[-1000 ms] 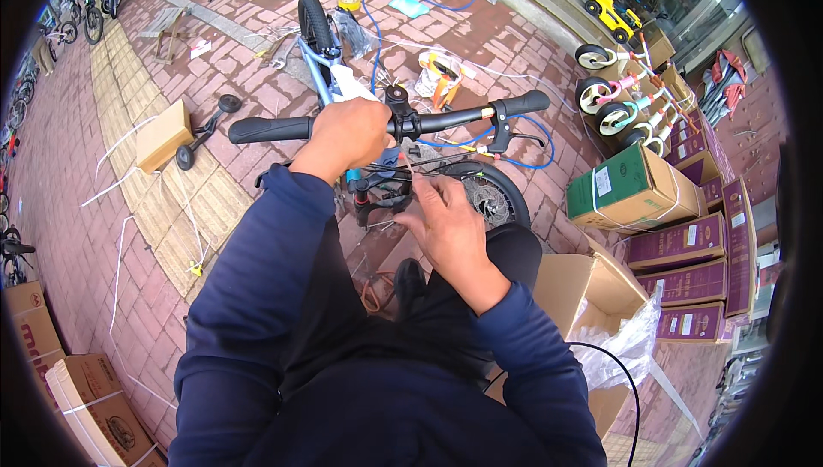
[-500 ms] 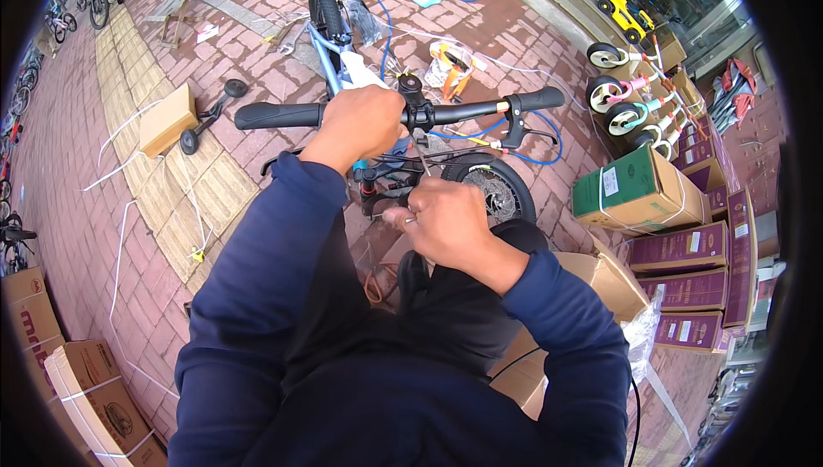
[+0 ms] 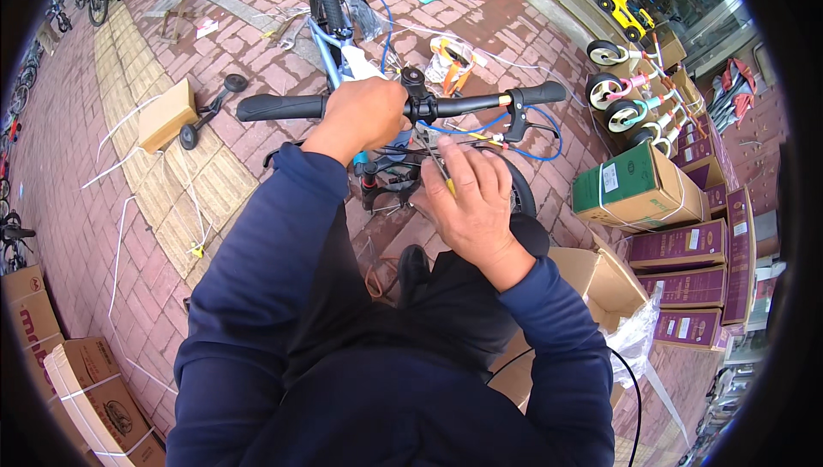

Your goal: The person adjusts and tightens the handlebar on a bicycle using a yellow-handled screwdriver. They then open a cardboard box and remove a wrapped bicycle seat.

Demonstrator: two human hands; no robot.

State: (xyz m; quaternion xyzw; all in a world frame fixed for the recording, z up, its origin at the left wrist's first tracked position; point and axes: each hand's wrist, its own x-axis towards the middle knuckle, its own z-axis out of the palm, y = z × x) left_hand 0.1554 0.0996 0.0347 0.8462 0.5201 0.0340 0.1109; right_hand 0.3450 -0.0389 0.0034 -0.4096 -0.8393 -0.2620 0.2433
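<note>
A small blue bicycle (image 3: 326,54) stands in front of me with its black handlebar (image 3: 467,107) running crosswise. My left hand (image 3: 364,116) is closed around the bar, just left of the stem (image 3: 417,94). Below the stem, my right hand (image 3: 471,201) pinches a thin metal tool (image 3: 437,157) with a yellow part between thumb and forefinger, its other fingers loosely stretched. The tool's upper end points toward the stem's underside; whether it touches cannot be seen, nor can its exact kind. The front wheel (image 3: 521,188) is partly hidden behind my right hand.
A carton with a green side (image 3: 613,182) and purple boxes (image 3: 683,246) stand on the right, near small balance bikes (image 3: 621,90). Training wheels (image 3: 201,116) lie beside a small carton (image 3: 167,117) on the left. A blue hose (image 3: 384,13) and straps cross the brick paving.
My right hand has risen slightly and turned, its fingers loosening from a fist into a pinch on the tool. The left hand stays on the bar.
</note>
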